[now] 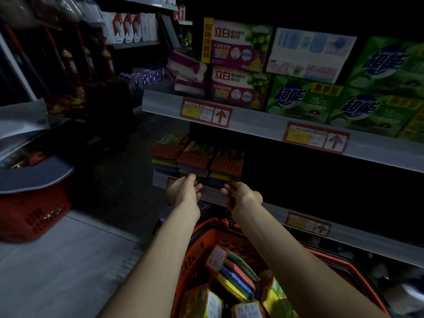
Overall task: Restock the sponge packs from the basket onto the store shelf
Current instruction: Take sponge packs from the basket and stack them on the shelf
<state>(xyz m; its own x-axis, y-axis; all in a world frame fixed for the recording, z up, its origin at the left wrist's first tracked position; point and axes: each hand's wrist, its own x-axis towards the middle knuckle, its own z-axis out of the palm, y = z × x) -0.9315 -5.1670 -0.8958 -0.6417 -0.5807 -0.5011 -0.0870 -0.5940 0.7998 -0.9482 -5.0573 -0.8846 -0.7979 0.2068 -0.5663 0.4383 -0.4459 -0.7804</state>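
Multicoloured ribbed sponge packs [199,160] on the grey store shelf [273,211]
At their fronts, left hand [183,191] and right hand [241,195] (grip: cannot tell), above a red plastic basket [197,249].

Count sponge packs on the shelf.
3 sponge packs on the lower shelf: left, middle, right, side by side at its front edge. More may hide behind.

Sponge packs [226,165] block the shelf's [275,210] left end.
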